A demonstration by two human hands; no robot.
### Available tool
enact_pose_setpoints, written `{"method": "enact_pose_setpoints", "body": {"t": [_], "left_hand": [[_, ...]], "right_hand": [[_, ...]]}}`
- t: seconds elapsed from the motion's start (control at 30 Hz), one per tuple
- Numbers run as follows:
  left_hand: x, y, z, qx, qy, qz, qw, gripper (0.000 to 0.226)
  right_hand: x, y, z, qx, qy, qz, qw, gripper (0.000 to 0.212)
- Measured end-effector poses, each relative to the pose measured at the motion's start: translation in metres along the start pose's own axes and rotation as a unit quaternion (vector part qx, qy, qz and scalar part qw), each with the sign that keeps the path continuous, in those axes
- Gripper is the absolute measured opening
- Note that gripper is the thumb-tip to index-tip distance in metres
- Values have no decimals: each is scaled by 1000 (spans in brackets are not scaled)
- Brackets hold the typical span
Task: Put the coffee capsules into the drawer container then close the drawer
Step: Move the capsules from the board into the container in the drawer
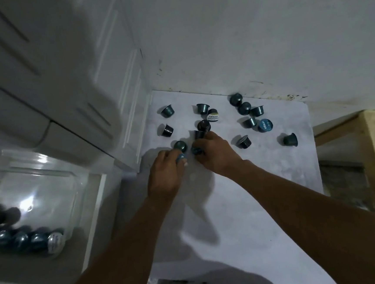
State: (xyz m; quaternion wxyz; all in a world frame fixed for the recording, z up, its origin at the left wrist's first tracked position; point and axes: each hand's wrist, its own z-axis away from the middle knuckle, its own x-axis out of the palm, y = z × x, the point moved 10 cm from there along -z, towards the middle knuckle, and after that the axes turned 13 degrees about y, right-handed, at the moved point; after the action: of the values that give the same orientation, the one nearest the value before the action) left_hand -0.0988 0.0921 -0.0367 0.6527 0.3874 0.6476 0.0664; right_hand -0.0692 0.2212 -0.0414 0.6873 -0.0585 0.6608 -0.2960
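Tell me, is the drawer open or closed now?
Open: the drawer is pulled out, and capsules lie visible in its clear container.

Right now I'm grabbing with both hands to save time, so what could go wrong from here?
1. The right hand grips a blue capsule beside the dark capsules; a nudge could send them rolling.
2. The lone capsule lies near the counter edge and might fall off if bumped.
3. The left hand holds a blue-lidded capsule; grabbing more may drop it.

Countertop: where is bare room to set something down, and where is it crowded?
Bare: the near countertop between left forearm and right forearm, toward the front edge. Crowded: the far end by the wall, where capsules lie scattered.
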Motion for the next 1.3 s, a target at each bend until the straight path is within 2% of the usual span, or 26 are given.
{"method": "enact_pose_setpoints", "body": {"t": [0.1, 0.2, 0.33, 0.53, 0.73, 0.9, 1.0, 1.17, 1.3], "left_hand": [[3, -7, 7, -34, -3, 15, 999, 27], [1, -4, 12, -26, 9, 10, 1000, 31], [4, -3, 11, -36, -15, -6, 999, 29], [7, 5, 6, -27, -45, -4, 999, 49], [-17, 41, -2, 43, -15, 17, 999, 40], [-52, 75, -11, 45, 33, 44, 997, 38], [-76, 94, -5, 42, 71, 44, 996, 41], [-110, 121, 32, 43, 113, 54, 991, 47], [-135, 130, 71, 25, 134, 60, 989, 43]], "right_hand": [[4, 6, 4, 15, -8, 9, 1000, 32], [3, 2, 10, 10, 2, 13, 1000, 33], [-1, 4, 16, 26, 20, -10, 999, 52], [-15, 9, 27, 58, 35, -8, 998, 51], [-48, 4, 41, 54, 95, -13, 994, 47], [-86, -6, 52, 35, 142, -38, 989, 54], [-108, -12, 66, 12, 167, -53, 985, 48], [-135, -27, 99, -37, 191, -65, 979, 44], [-141, -42, 127, -68, 187, -70, 978, 43]]}}
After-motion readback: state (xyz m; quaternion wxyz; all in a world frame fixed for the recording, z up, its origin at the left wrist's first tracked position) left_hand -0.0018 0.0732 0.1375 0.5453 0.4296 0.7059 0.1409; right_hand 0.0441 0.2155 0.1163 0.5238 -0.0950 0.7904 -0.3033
